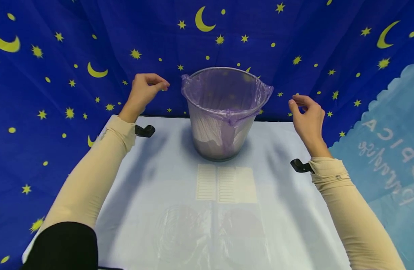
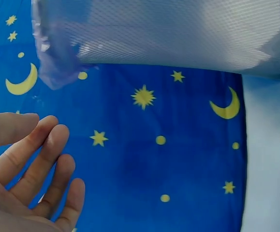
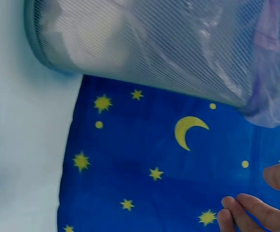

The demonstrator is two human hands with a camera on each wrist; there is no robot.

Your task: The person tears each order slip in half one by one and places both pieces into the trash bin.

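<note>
A silvery mesh wastebasket (image 1: 207,131) stands upright at the back of the white table. Its purple plastic bag liner (image 1: 223,90) is folded over the rim, gathered into a knot at the front, with loose bunches at both sides. My left hand (image 1: 144,92) is raised to the left of the basket, apart from the rim, fingers loosely bent with nothing in them. On the other side, my right hand (image 1: 308,116) hovers right of the basket, thumb near the fingertips, holding nothing. Both wrist views show a gap between the fingers and the liner.
White paper sheets with printed lines (image 1: 225,184) lie in front of the basket on the table (image 1: 132,232). Behind hangs a blue cloth with yellow moons and stars (image 1: 112,22). A light blue panel with lettering (image 1: 396,150) is at the right.
</note>
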